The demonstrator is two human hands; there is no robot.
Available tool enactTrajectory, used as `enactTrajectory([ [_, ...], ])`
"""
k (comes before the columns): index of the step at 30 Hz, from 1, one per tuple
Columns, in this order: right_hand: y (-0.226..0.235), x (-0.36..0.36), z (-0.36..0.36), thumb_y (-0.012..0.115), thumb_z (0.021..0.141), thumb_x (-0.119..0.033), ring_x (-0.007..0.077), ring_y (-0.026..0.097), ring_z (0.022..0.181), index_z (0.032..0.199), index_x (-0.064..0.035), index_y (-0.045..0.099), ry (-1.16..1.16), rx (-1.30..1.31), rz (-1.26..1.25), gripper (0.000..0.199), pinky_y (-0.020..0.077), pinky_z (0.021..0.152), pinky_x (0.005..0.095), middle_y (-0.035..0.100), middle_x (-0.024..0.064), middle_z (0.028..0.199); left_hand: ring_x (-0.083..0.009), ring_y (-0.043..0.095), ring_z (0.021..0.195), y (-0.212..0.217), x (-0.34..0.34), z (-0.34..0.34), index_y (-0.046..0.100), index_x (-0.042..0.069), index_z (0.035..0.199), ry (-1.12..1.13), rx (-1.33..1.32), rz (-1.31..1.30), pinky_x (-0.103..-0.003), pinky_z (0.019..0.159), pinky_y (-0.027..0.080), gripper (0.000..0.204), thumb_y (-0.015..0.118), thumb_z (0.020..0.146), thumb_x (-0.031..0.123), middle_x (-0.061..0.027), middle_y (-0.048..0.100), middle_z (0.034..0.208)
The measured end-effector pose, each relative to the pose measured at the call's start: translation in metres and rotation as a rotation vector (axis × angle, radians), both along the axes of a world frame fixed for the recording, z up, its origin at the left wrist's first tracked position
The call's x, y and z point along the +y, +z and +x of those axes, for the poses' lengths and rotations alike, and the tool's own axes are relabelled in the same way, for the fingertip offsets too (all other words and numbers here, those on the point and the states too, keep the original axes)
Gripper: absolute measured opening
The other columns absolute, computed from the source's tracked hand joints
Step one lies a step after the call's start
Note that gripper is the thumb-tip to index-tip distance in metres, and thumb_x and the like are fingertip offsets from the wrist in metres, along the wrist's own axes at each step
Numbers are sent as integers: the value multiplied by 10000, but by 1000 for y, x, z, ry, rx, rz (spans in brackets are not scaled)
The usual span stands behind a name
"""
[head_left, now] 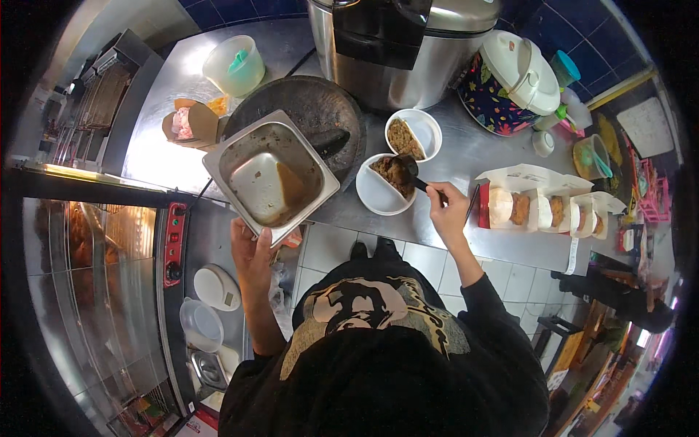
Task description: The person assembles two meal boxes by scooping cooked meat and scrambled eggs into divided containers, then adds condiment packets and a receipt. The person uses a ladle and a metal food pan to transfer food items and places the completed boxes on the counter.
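My left hand (252, 240) is closed on the near corner of a square steel food pan (256, 186), tilted, with a little brown liquid and smears inside. Between finger and thumb my right hand (445, 204) grips the handle of a black spoon (408, 169). Its bowl rests at brown minced food (391, 175) in the nearer white divided bowl (371, 195); that food fills one compartment, the other is bare white. Just behind stands a second white divided bowl (429, 131) with similar brown food (404, 138) in one compartment.
A stone mortar (291, 95) with a dark pestle (331, 140) sits behind the pan. Open boxes of fried food (519, 209) stand on the right. At the back are a large steel cooker (437, 58) and a patterned rice cooker (502, 87). A lit glass cabinet (87, 277) stands left.
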State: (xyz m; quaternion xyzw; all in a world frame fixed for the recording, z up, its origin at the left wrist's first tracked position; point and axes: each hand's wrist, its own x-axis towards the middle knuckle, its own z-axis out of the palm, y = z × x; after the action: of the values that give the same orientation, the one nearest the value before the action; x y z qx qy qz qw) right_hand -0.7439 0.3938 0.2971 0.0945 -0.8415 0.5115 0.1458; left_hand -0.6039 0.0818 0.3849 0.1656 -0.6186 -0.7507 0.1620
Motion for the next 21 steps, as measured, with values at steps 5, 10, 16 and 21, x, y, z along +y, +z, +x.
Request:
enactTrajectory([
  [5,14,2,5,633,761,54,179,525,480,868,-10,638,97,177,194,125,406,461,290,577,95,669,-182,588,1016,-2,-1,1,396,50,1132,-19,-39,7,-364,824,562,238,505,920,49,-95,537,1124],
  [10,23,13,8,628,738,86,204,530,485,886,-10,633,168,289,291,176,411,458,304,569,94,672,-181,591,1016,-3,0,2,397,52,1124,-28,-17,-10,-353,812,568,236,511,917,48,-101,538,1126],
  [16,41,18,11,641,750,64,189,553,512,853,-8,640,108,229,266,126,427,483,288,605,99,688,-191,585,1028,-1,1,0,401,49,1116,-60,8,34,-381,840,557,229,513,917,52,-109,539,1135],
  [21,34,17,-1,657,793,-12,94,541,538,836,-5,674,-54,-2,17,47,398,475,244,655,70,703,-201,579,1043,-4,0,-1,404,45,1123,-39,-16,6,-398,866,545,225,505,922,58,-115,543,1140],
])
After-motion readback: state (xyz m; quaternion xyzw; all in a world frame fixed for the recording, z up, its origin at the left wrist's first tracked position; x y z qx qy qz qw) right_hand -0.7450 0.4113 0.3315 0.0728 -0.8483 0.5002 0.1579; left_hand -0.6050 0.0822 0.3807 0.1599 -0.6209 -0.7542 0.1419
